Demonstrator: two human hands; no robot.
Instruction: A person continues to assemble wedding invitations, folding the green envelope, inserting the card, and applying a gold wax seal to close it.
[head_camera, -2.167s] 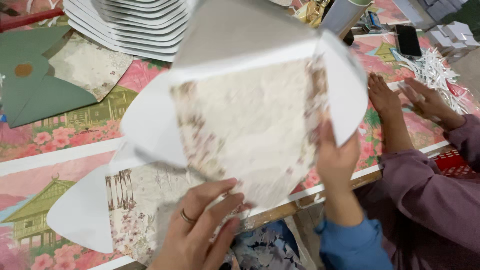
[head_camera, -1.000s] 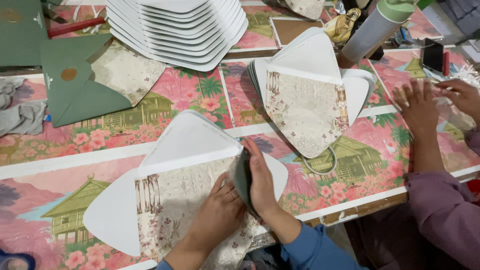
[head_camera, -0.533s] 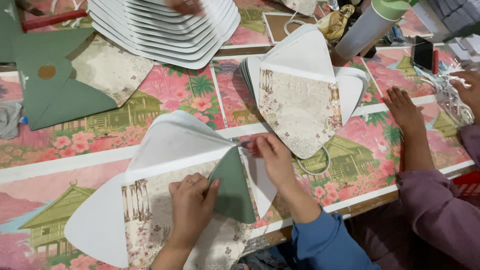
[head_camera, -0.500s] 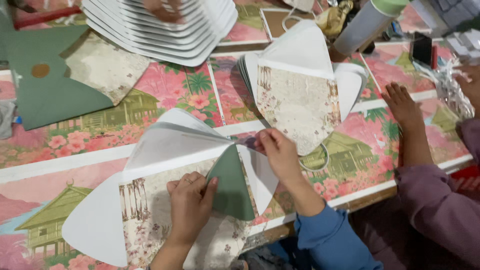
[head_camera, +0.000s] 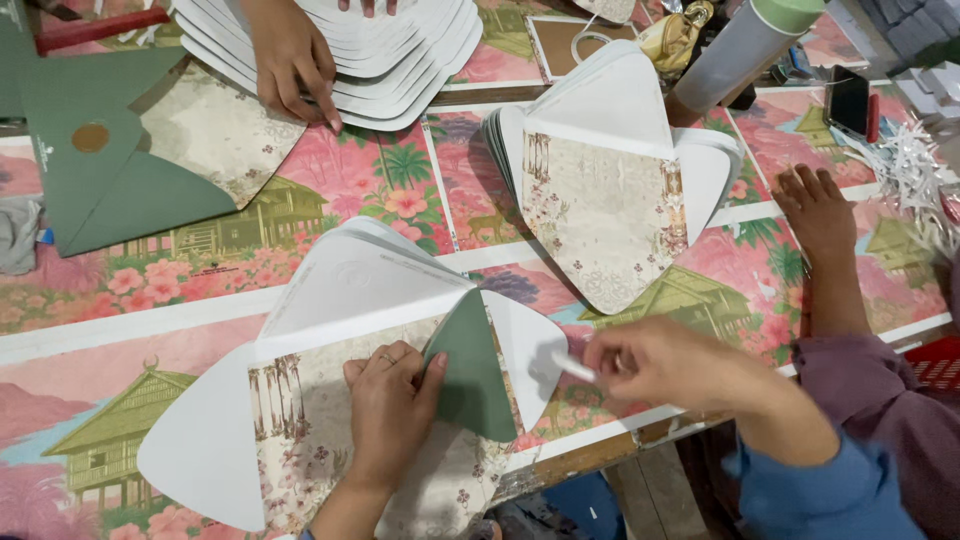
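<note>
An unfolded white envelope blank (head_camera: 330, 290) with a floral liner (head_camera: 300, 440) lies on a small stack before me. Its right flap (head_camera: 470, 385) is folded inward and shows its green side. My left hand (head_camera: 390, 405) lies flat on the liner, fingertips pressing the edge of the green flap. My right hand (head_camera: 655, 365) hovers, blurred, just right of the envelope, pinching a thin white strip (head_camera: 572, 367) between its fingers.
A second stack of lined blanks (head_camera: 610, 200) lies beyond. Another person's hand (head_camera: 295, 55) rests on a fanned pile of white blanks (head_camera: 420, 70) at the top. A green envelope (head_camera: 110, 170) lies left. A purple-sleeved person's hand (head_camera: 820, 215), a bottle (head_camera: 745, 45) and a phone (head_camera: 850, 100) are right.
My right hand has left the green flap and moved right with a white strip in its fingers. My left hand still presses the flap. Another person's hand has come onto the top pile.
</note>
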